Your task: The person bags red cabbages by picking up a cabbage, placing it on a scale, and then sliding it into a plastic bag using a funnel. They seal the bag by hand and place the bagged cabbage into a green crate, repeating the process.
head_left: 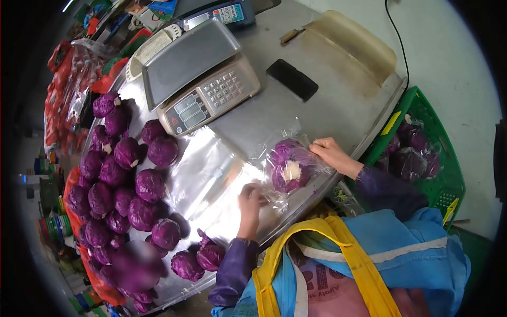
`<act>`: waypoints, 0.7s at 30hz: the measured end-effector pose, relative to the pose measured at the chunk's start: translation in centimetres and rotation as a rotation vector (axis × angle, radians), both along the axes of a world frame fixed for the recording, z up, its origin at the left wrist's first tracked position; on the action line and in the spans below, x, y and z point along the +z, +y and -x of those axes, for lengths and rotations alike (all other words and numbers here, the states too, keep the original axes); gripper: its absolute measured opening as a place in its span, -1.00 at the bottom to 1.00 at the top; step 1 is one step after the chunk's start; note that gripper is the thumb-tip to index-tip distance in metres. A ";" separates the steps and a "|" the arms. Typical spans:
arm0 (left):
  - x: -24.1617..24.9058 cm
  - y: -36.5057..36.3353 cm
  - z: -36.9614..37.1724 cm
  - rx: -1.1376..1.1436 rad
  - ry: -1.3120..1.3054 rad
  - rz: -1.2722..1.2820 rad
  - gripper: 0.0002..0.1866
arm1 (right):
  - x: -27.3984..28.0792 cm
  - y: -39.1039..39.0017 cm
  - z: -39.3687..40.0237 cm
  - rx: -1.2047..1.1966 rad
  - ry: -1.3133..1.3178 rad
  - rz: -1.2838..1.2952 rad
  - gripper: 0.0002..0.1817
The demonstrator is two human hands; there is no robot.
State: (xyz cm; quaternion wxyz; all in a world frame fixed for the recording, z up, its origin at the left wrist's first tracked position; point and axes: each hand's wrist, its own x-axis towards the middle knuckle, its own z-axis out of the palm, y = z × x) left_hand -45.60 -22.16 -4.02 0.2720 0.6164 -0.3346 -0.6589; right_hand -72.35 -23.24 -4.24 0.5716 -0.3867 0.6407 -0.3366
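Note:
Red cabbage (285,182) with a pale cut stem lies inside a clear plastic bag (311,158) near the table's front edge. My right hand (335,156) is closed on the bag's right side, its fingers gathering the plastic. On the other side, my left hand (251,208) has its fingers curled at the bag's loose edge; the fingertips are partly hidden. Flat clear plastic sheets or bags (203,169) lie beside it, shiny under the light. A large heap of loose red cabbages (127,201) covers the table's left side.
A weighing scale (211,95) stands behind the plastic, with a second scale (227,16) farther back. A black phone (292,79), a knife (292,35) and a curved tan sheet (351,45) rest on the metal table (253,127). At right, a green crate (435,116) holds bagged cabbages.

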 end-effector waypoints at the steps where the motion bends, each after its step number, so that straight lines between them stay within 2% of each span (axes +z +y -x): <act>1: 0.7 -0.4 0.1 -0.011 -0.402 0.353 -0.78 | -0.1 0.1 0.2 0.014 0.070 0.069 -0.70; 2: 1.5 -0.5 0.8 0.113 -0.541 0.666 -0.74 | -0.3 0.2 0.6 0.023 0.142 0.135 -0.71; 4: 4.3 -1.2 2.3 -0.067 -0.546 1.039 -0.70 | -1.0 0.4 0.5 0.044 0.172 0.113 -0.73; 6: 5.5 -2.6 4.6 -0.579 -0.565 1.235 -0.62 | -0.9 0.8 -0.2 0.057 0.151 0.166 -0.72; 7: 3.9 -3.0 5.6 -0.673 -0.554 0.978 -0.54 | -0.8 0.9 -0.7 0.054 0.218 0.186 -0.70; 8: -0.2 -3.1 5.9 -0.390 -0.258 0.747 -0.49 | -0.6 1.0 -1.3 0.014 0.241 0.208 -0.65; 9: -0.3 -4.1 5.7 -0.354 -0.187 0.604 -0.47 | -1.1 0.9 -1.7 0.007 0.294 0.148 -0.63; 10: 1.2 -4.7 6.0 -0.362 -0.073 0.502 -0.48 | 0.6 0.7 -2.1 -0.080 0.267 0.048 -0.57; 11: 0.0 -5.3 5.4 -0.336 -0.001 0.460 -0.48 | -1.8 0.5 -2.5 -0.109 0.294 0.146 -0.47; 12: -1.1 -6.1 5.0 -0.309 0.062 0.384 -0.48 | -2.5 0.2 -2.8 -0.136 0.237 0.114 -0.39; 13: -0.6 -6.5 5.6 -0.227 0.167 0.239 -0.46 | -3.6 -0.5 -3.4 -0.172 -0.030 0.073 -0.35; 14: 1.1 -6.1 5.9 -0.209 0.187 0.136 -0.41 | -3.9 -0.6 -4.5 -0.199 -0.169 0.155 -0.35; 15: 1.5 -6.4 5.6 -0.186 0.147 0.031 -0.38 | -1.2 -0.1 -3.8 -0.159 -0.398 0.180 -0.37; 16: 2.5 -6.6 6.4 -0.162 0.104 -0.073 -0.35 | -1.1 -0.6 -2.9 -0.033 -0.420 0.221 -0.36; 17: 3.7 -6.3 6.9 -0.180 0.103 -0.084 -0.34 | -1.0 0.3 -2.0 -0.013 -0.461 0.160 -0.36; 18: 5.1 -5.7 7.9 -0.194 0.103 -0.098 -0.33 | 1.3 1.5 -0.6 0.012 -0.502 0.098 -0.35; 19: 0.0 -7.1 5.1 -0.175 0.270 -0.080 -0.32 | 2.3 2.2 0.6 -0.019 -0.495 0.106 -0.35; 20: 0.7 -6.8 5.9 -0.195 0.333 -0.097 -0.31 | 3.0 2.9 1.5 -0.011 -0.337 0.280 -0.37; 21: 0.9 -6.2 7.2 -0.474 0.119 0.481 -0.31 | 3.4 3.7 2.3 0.000 -0.174 0.447 -0.39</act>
